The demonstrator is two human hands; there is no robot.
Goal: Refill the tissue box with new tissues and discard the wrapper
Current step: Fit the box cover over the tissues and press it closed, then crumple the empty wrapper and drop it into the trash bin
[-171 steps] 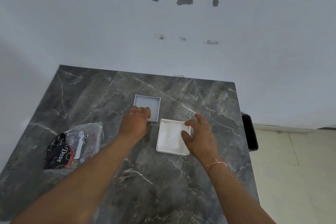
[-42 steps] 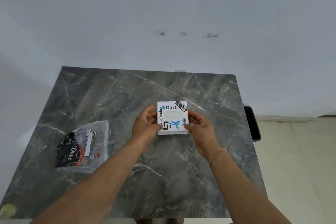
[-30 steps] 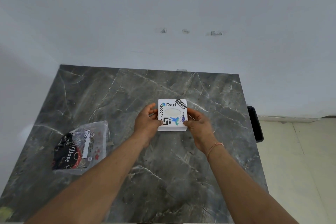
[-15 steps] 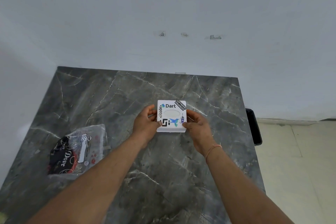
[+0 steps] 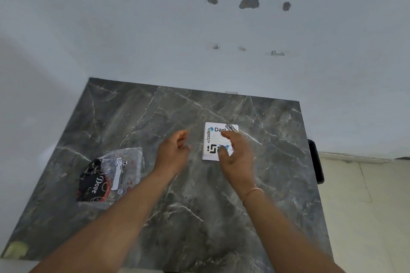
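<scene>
The white square tissue box (image 5: pixel 212 139), lid on and covered in stickers, rests on the dark marble table (image 5: pixel 155 117) right of centre. My right hand (image 5: pixel 236 153) hovers over its right half, blurred, fingers spread and loosely curled, holding nothing. To the box's left my left hand (image 5: pixel 173 153) is off it, fingers half curled and empty. The crumpled clear plastic wrapper (image 5: pixel 111 175) with black and red print lies on the table's left side, apart from both hands.
A white wall stands right behind the table. A black object (image 5: pixel 316 162) sits low beside the table's right edge, over a pale tiled floor (image 5: pixel 366 206). A small pale yellowish thing (image 5: pixel 15 249) shows at the table's near left corner.
Both hands have let go of the closed tissue box. The left hand has pulled away to the left; the right hand has lifted over the box. Earlier the box lay open in two halves.
</scene>
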